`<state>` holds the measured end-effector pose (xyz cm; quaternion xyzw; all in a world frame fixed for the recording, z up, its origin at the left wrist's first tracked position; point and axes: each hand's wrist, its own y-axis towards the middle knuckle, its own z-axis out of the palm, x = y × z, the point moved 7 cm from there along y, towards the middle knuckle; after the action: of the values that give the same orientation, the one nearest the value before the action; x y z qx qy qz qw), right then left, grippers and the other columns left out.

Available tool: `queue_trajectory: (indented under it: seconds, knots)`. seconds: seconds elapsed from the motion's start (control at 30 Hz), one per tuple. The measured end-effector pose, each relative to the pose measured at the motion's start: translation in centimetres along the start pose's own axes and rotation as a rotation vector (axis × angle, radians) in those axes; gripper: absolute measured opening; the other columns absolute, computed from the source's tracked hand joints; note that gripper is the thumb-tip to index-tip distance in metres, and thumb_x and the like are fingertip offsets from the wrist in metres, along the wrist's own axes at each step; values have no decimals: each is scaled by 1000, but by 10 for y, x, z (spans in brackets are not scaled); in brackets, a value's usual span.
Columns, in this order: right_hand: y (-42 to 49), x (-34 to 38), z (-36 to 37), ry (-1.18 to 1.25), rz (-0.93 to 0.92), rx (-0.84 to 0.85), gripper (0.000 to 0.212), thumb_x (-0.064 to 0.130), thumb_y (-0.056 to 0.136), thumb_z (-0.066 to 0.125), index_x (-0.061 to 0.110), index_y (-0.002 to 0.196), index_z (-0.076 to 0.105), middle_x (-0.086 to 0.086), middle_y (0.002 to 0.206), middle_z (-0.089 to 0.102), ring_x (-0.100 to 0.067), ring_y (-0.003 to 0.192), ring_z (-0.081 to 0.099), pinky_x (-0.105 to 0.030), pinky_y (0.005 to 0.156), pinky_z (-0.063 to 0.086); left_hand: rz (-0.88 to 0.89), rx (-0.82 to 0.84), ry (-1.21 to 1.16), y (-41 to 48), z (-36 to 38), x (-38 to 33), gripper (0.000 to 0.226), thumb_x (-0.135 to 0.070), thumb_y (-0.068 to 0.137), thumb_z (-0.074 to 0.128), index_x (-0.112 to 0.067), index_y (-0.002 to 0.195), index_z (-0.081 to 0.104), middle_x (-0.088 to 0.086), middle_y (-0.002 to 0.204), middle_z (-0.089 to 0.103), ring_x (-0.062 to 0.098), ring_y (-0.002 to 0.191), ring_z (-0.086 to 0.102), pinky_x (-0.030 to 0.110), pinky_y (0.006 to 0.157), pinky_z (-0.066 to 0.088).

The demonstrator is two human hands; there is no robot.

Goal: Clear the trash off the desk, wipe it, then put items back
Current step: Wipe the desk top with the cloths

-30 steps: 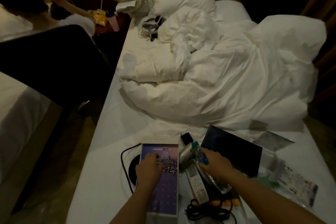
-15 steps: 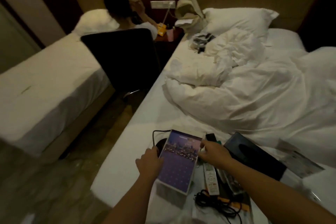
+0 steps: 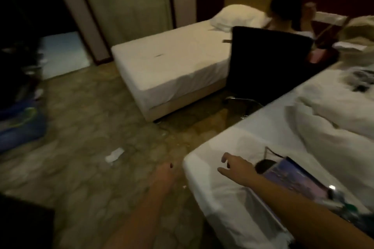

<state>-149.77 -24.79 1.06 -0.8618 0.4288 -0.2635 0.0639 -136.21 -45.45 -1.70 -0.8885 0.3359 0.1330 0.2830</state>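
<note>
hands empty, both of them, and the frame is smeared with motion blur. right hand [image 3: 235, 167] hovers over the near left corner of the near bed [image 3: 222, 198], fingers spread and slightly curled, pinching nothing. left hand [image 3: 165, 174] hangs out over the floor [image 3: 91, 137] just left of that bed corner; its fingers point away from the camera and blur hides them, so whether they are spread or pressed together cannot be told, though nothing shows in it. just right of the right hand, on the white sheet, lies a flat box [image 3: 297, 180] with a purple printed face, tilted across the bed. a dark round object [image 3: 264, 164] with a thin black cord [image 3: 270, 152] sits touching the box's far left edge. at the box's near right end a cluster of small items [image 3: 340, 200] is too blurred to name. a rumpled white duvet [image 3: 334, 119] covers the far right of the bed. on the patterned floor, left of the hands, lies a white scrap of paper [image 3: 114, 154]. farther off stands a second bed [image 3: 172, 62] with a pillow [image 3: 238, 17], and between the two beds a black chair [image 3: 269, 62] with another person [image 3: 287, 12] seated beyond it. dark clutter with something blue [image 3: 20, 121] fills the far left edge.
</note>
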Motion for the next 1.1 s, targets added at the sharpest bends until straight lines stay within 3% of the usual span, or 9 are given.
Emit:
queue_trajectory:
  seconds: [0.1,0.2,0.27,0.43,0.5,0.6,0.8,0.93,1.1]
  knots:
    - [25,97,35,-17,-115,63,40,48,93,50,22,122,48,0,115,58,-20,100,57,-27,80,42,-118,-31,-23,-8,-48,95,28,-22,92,54,-11,118,60,10,118,61,22,105,58,28,86,45]
    - [49,192,68,-56,-228,142,40,44,94,50,19,125,51,0,104,57,-18,93,56,-25,76,41,-235,-98,-55,-20,-97,182,29,-24,90,56,-13,116,61,8,117,62,24,107,59,31,90,48]
    - [63,247,92,-109,-311,195,39,44,94,50,18,123,53,-3,109,61,-20,99,59,-28,81,45,-300,-149,-65,-27,-124,233,26,-26,91,54,-14,114,61,4,116,62,22,106,58,29,89,47]
    - [97,362,145,-224,-496,323,26,45,92,52,23,104,59,3,101,56,-18,100,58,-23,72,35,-463,-240,-78,-39,-171,331,32,-32,95,48,-19,124,54,2,124,56,18,113,53,24,80,34]
    - [113,409,160,-227,-574,362,26,46,91,54,24,104,59,3,102,59,-16,96,57,-23,72,36,-533,-274,-109,-40,-186,366,34,-34,94,48,-22,126,52,1,126,55,18,115,52,27,87,35]
    - [136,481,187,-247,-687,416,37,47,89,54,20,115,57,9,80,52,-14,85,55,-26,71,41,-684,-305,-180,-40,-200,424,29,-39,92,48,-27,117,54,1,122,55,21,112,54,38,100,36]
    - [195,603,236,-302,-913,539,31,50,85,59,27,105,53,8,78,61,-8,76,59,-27,71,47,-926,-420,-328,-35,-228,496,29,-38,90,52,-27,117,50,0,120,52,20,110,54,42,99,39]
    - [217,686,259,-352,-1037,615,24,43,87,59,28,103,50,9,72,54,-2,65,50,-18,55,35,-1050,-517,-424,-38,-255,531,29,-41,88,57,-27,113,50,-3,115,52,16,104,55,41,95,44]
    - [219,767,303,-405,-1150,684,27,46,86,60,32,101,43,10,85,52,-8,77,54,-23,63,41,-1146,-656,-524,-54,-266,578,28,-40,88,60,-28,111,50,-5,109,55,10,92,57,31,82,50]
